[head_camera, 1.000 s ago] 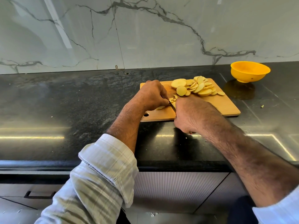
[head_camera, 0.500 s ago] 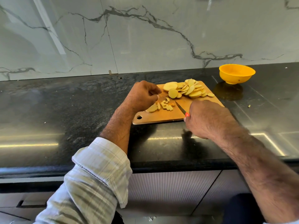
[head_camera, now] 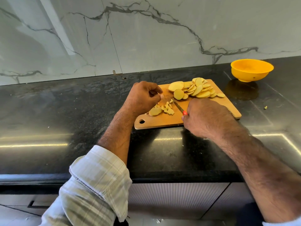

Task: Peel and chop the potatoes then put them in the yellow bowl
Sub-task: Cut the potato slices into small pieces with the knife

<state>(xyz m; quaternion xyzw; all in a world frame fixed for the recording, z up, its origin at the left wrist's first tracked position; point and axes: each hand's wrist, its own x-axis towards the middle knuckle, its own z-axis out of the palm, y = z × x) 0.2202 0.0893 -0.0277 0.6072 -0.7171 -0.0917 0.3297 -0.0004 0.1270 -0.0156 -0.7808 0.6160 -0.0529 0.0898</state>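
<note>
Chopping is proceeding: the right hand (head_camera: 206,119) is gripping the knife (head_camera: 178,107) over diced potato (head_camera: 167,108) near the chopping board (head_camera: 162,122)'s left end; the left hand (head_camera: 143,97) is hovering, fingers curled, holding nothing visible. Next: feeding slices (head_camera: 195,89) from the far edge; yellow bowl (head_camera: 251,74) is waiting at the worktop (head_camera: 65,111)'s far right.

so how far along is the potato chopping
Done: a pile of peeled slices lies on the cutting board. In hand: the right hand holds the knife beside a few small chopped pieces; the left hand hovers there. Left: chopping the slices and filling the yellow bowl, which looks empty.
</note>
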